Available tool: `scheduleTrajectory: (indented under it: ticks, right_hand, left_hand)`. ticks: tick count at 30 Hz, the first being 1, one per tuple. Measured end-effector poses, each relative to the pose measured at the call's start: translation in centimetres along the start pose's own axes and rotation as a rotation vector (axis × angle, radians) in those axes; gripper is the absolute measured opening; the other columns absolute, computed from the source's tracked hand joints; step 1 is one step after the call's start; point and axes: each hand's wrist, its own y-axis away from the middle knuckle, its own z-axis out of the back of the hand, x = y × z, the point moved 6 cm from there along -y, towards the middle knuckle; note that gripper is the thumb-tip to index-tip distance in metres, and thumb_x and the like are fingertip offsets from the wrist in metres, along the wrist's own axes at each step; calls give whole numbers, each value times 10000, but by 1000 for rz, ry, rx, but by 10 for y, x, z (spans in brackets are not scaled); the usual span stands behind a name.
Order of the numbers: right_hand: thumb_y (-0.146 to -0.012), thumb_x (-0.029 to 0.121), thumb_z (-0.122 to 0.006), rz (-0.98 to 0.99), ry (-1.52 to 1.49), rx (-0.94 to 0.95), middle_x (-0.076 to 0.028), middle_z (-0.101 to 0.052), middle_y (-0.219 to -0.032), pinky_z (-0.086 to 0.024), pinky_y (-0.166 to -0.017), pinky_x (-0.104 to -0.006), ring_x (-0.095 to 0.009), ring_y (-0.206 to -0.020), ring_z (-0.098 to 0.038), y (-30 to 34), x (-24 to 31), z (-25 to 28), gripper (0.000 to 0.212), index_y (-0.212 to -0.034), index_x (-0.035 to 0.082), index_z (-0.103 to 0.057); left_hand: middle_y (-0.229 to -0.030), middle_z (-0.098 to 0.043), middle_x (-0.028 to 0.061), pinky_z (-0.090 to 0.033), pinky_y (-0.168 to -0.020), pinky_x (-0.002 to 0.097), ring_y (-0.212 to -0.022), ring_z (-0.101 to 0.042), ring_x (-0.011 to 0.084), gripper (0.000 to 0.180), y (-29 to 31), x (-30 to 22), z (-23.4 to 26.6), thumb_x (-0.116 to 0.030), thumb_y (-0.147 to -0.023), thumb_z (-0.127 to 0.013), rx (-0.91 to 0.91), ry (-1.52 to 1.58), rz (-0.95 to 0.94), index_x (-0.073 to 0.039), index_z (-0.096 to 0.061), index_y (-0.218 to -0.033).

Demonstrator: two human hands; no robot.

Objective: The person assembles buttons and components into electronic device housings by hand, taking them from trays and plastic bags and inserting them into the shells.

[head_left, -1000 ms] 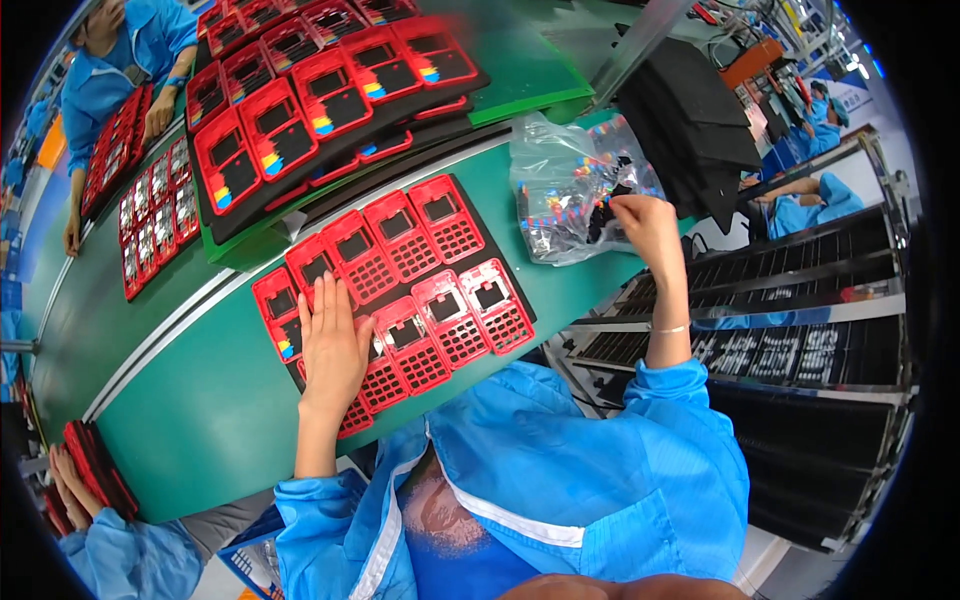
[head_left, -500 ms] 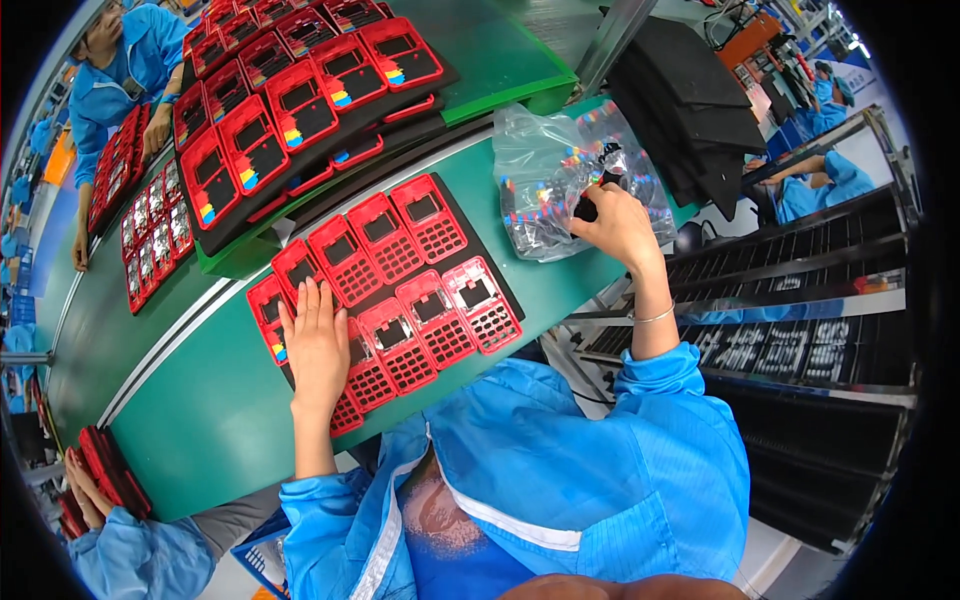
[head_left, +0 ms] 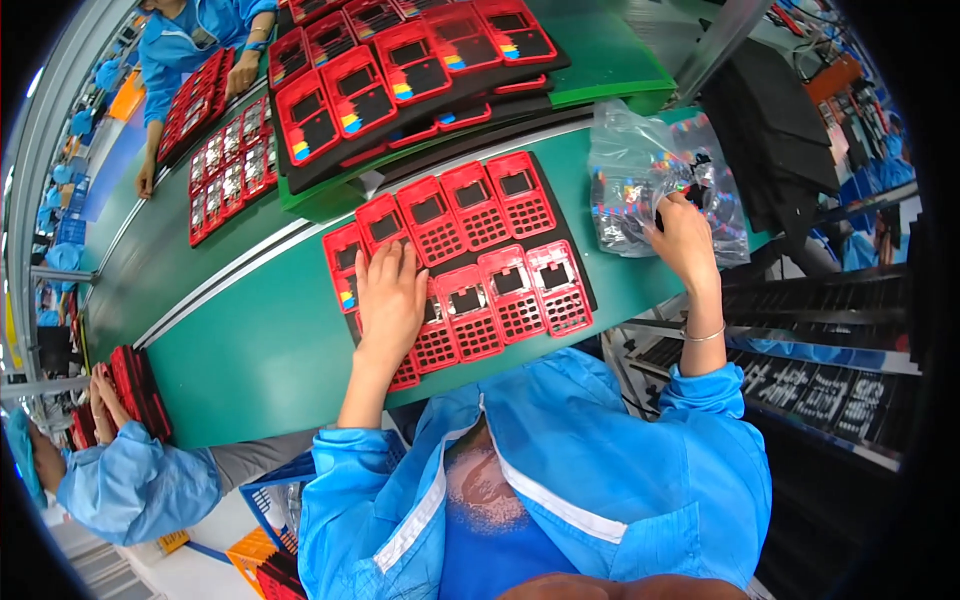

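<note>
My left hand (head_left: 392,305) lies open over the red plastic phone-like housings (head_left: 465,215), fingers stretched out. It hides parts of a few of them. The housings stand in two rows on a black foam sheet (head_left: 575,220), each with a screen window and several with key holes. One at the left end carries a blue and yellow mark. At the right, my right hand (head_left: 685,240) is closed at a clear plastic bag (head_left: 625,170) holding small colourful and black parts. A small black piece (head_left: 663,210) shows at its fingertips; its exact kind cannot be made out.
Stacked foam sheets of red housings (head_left: 410,70) rise beyond the row. Black foam sheets (head_left: 770,120) lean at the right by a metal post. A rack (head_left: 820,395) with small parts stands at right. Co-workers' hands (head_left: 240,75) are at far left, others (head_left: 105,400) at near left.
The whole view has shifted, so the bench sits further right in it. My left hand stays on the housings; my right hand remains at the bag, its fingers closed lower against the black piece.
</note>
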Motion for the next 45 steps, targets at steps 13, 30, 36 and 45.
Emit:
scheduleTrajectory:
  ticks: [13,30,36,45]
  right_hand:
    - [-879,225,-723,37,-275,193,-245,-696,-936,-521,-779,-486,-443,-899,-673,-15,3,-10,376,-1192,18,-693]
    - [-784,114,-691,-165,-474,-157,-200,-735,-925,-538,-738,-384,-326,-789,-706,-2,-15,17,302,-1058,-11,-722]
    - [-824,16,-652,-50,-271,-631,-146,-733,-1070,-553,-802,-342,-268,-922,-723,24,-10,81,293,-1107,29,-726]
    - [-866,36,-620,382,-1372,596,-51,-696,-1125,-559,-845,-274,-113,-1015,-655,21,148,23,365,-1225,-6,-674]
  left_hand:
    - [-1455,-586,146,-205,-1222,638,-1397,-502,283,456,13,4,2,-278,-1010,-620,39,5,74,-6,-617,-1375]
    - [-1374,-632,134,-213,-1217,649,-1324,-568,280,387,11,2,13,-244,-1009,-624,-2,11,-17,2,-650,-1307]
    - [-1382,-616,136,-212,-1220,647,-1367,-514,309,354,12,-1,8,-233,-1000,-619,-11,-138,17,-16,-663,-1277]
    - [-1717,-206,143,-318,-1228,519,-1513,-365,329,789,17,-56,25,-462,-1075,-522,138,2019,405,-115,-139,-1671]
